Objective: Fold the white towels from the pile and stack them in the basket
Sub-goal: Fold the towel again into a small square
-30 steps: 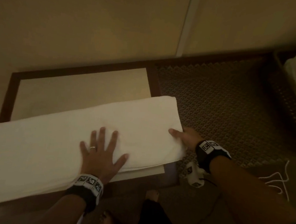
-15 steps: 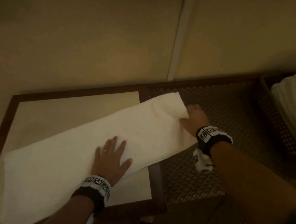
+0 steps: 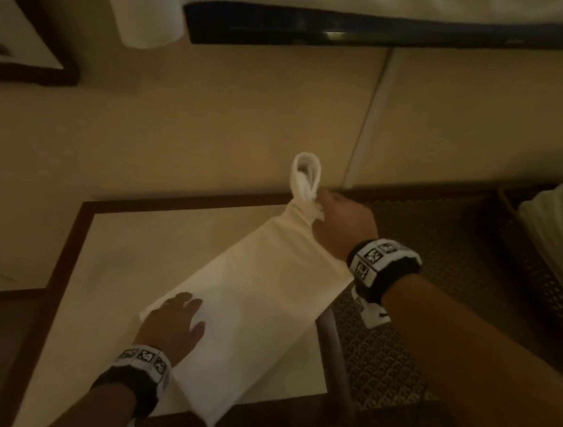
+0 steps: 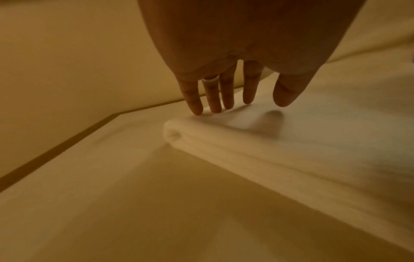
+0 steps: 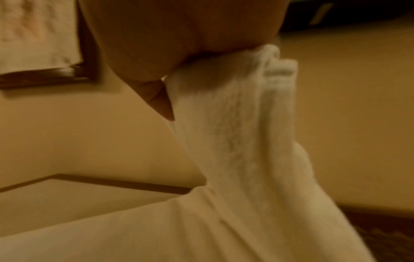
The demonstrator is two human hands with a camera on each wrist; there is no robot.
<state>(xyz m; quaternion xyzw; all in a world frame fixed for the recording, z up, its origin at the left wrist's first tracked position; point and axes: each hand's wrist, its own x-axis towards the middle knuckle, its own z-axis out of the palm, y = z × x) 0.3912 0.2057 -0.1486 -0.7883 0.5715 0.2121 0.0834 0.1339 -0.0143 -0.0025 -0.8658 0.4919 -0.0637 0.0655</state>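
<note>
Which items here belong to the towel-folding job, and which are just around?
Job:
- white towel, far end lifted
- left hand pressing it flat
- right hand gripping the bunched end
- basket holding white towels
- table

Around:
- patterned carpet
- wall
- framed picture

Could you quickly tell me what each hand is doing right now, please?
Left hand: open, fingers straight, pressing the towel flat on the table.
Right hand: closed, grip bunching the towel's raised end.

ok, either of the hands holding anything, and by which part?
Right hand grips the white towel by its bunched far end. Left hand only presses flat on it.
</note>
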